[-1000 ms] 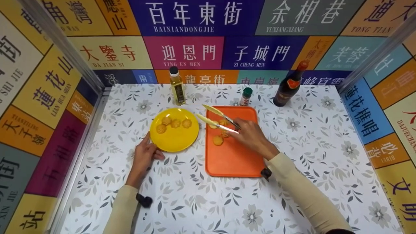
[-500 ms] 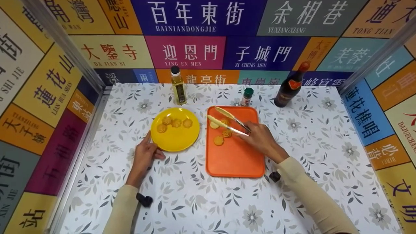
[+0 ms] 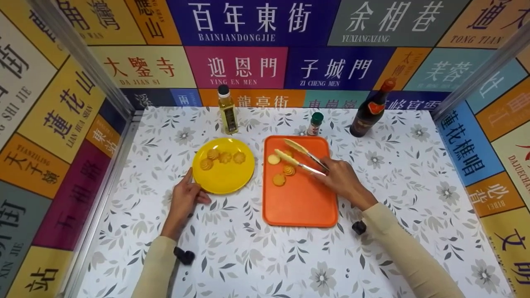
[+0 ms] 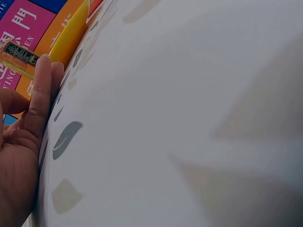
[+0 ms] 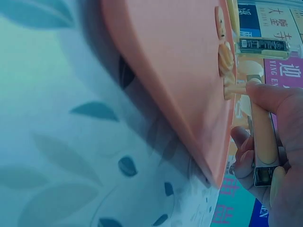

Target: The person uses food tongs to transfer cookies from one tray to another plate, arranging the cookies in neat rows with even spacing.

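Note:
My left hand (image 3: 185, 195) rests at the lower-left rim of a yellow plate (image 3: 223, 180), its straight fingers touching the edge. Several swirled cookies (image 3: 225, 157) lie on the plate's upper half. In the left wrist view, straight fingers (image 4: 41, 90) reach to the plate's side. My right hand (image 3: 341, 180) grips metal tongs (image 3: 307, 167) with yellowish tips, spread apart over the orange tray (image 3: 300, 207). Below and beside the tips are several cookies (image 3: 279, 179) on the tray, one partly hidden by the tongs. The right wrist view shows thumb and fingers around the tongs' handle (image 5: 264, 137).
Behind the plate stands an oil bottle (image 3: 227, 114) with a black cap. A small green-capped jar (image 3: 315, 124) is just past the tray's far edge, and a dark red-topped bottle (image 3: 366, 116) stands at the back right. Printed panels (image 3: 236, 68) enclose the patterned table (image 3: 248, 256).
My right hand has drawn the tongs to the right, from between plate and tray to over the tray's cookies. The left hand stays at the plate.

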`<state>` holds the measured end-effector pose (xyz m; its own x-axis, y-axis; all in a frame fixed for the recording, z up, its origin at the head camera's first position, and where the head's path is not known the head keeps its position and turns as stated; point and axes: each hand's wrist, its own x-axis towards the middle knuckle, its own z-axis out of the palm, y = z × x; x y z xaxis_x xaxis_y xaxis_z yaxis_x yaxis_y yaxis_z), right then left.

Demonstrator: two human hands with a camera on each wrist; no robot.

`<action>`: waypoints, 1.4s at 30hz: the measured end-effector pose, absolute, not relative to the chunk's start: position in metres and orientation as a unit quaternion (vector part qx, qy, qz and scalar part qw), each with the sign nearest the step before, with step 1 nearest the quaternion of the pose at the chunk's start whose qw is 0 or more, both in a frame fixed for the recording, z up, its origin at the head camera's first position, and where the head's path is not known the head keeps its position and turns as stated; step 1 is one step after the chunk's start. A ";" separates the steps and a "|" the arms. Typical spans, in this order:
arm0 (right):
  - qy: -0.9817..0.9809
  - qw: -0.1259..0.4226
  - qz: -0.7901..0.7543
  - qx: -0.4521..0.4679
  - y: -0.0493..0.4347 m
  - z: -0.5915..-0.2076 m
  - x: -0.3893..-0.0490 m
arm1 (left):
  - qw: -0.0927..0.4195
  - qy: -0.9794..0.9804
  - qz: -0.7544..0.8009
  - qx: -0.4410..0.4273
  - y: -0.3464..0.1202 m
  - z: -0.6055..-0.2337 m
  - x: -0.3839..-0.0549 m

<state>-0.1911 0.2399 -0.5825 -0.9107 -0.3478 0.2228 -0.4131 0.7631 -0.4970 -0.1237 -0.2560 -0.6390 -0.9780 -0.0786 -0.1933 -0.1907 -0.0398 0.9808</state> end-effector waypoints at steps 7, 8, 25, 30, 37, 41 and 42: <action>-0.941 0.028 0.275 0.196 0.249 -0.578 -0.193 | 0.034 0.692 0.715 -0.090 -0.257 -0.640 -0.122; -0.942 0.023 0.272 0.197 0.250 -0.578 -0.194 | 0.034 0.692 0.716 -0.089 -0.258 -0.640 -0.122; -0.947 -0.016 0.243 0.210 0.263 -0.571 -0.198 | 0.038 0.701 0.708 -0.075 -0.258 -0.642 -0.124; -0.948 -0.026 0.242 0.205 0.266 -0.568 -0.201 | 0.042 0.697 0.711 -0.081 -0.259 -0.640 -0.123; -0.949 -0.023 0.239 0.205 0.270 -0.567 -0.203 | 0.043 0.688 0.720 -0.082 -0.259 -0.640 -0.123; -0.949 -0.024 0.242 0.200 0.274 -0.568 -0.203 | 0.040 0.686 0.722 -0.080 -0.259 -0.641 -0.123; -0.949 -0.027 0.243 0.201 0.274 -0.568 -0.203 | 0.039 0.687 0.722 -0.080 -0.259 -0.641 -0.123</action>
<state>-0.2030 0.2743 -0.5675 -0.9181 -0.3935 0.0473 -0.3677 0.8011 -0.4723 -0.1231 -0.2586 -0.6406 -0.9842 -0.0534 -0.1686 -0.1657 -0.0539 0.9847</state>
